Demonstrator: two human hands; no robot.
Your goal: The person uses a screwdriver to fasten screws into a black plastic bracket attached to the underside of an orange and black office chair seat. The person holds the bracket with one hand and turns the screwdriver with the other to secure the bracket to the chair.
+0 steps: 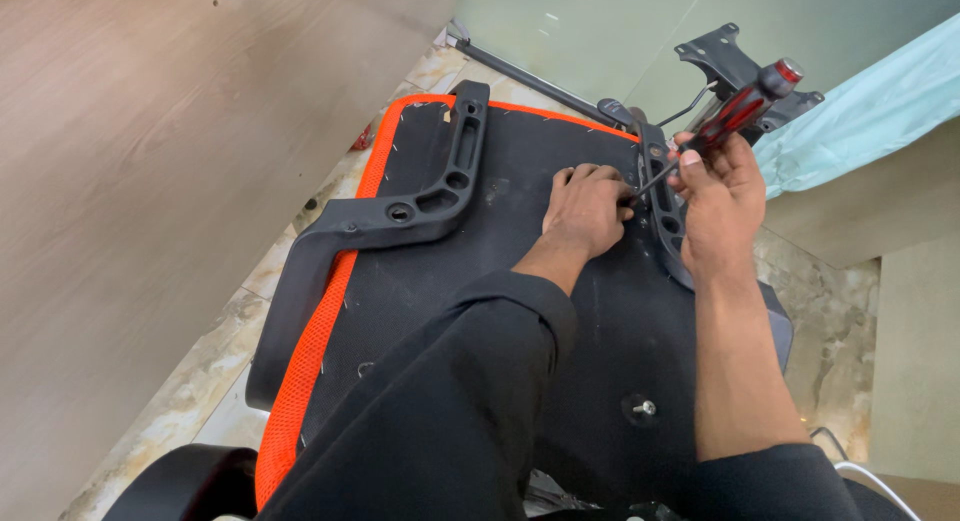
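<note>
Right hand [715, 196] closed around a red-handled screwdriver [735, 116], tip at the armrest bracket [662, 196] right of centre on the upturned chair seat [520, 311], left hand [588, 209] curled steadying there; best kept square in the screw, pressed firmly.

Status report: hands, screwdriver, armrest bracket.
Right hand grips screwdriver. Left hand steadies tip at armrest bracket. Nothing in the way.
</note>
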